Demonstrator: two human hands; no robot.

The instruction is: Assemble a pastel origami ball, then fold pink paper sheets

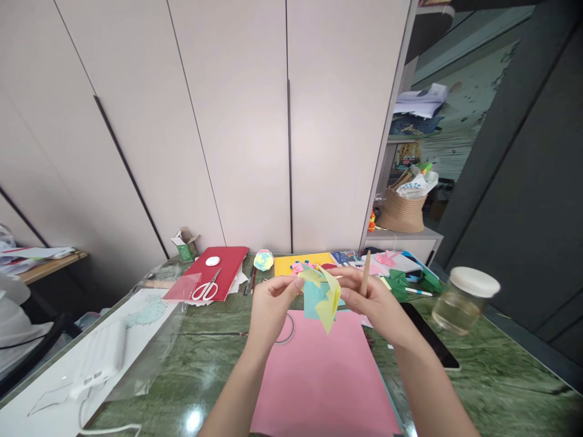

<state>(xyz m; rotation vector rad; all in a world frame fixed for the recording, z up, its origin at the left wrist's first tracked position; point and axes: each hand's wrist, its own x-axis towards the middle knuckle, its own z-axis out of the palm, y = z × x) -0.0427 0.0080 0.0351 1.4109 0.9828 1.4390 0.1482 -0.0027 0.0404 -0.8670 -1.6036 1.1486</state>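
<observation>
Between my two hands, above a pink paper sheet (pixel 325 376), is a piece of folded paper (pixel 328 303) in yellow and light blue with jagged yellow edges. My left hand (pixel 276 300) pinches its left edge between thumb and fingers. On the other side, my right hand (pixel 367 297) grips the paper's right edge. A slim wooden stick (pixel 365 274), perhaps a pencil, stands upright among the right fingers. A thin dark ring (pixel 291 331) shows beside my left wrist, partly hidden.
White scissors (pixel 207 288) lie on a red folder (pixel 228 261) at the left. A lidded jar of pale liquid (pixel 462 303) and a black tablet (pixel 432 340) are at the right. Green folded paper (pixel 398 284) lies behind my right hand. A white device (pixel 102 355) with a cable sits far left.
</observation>
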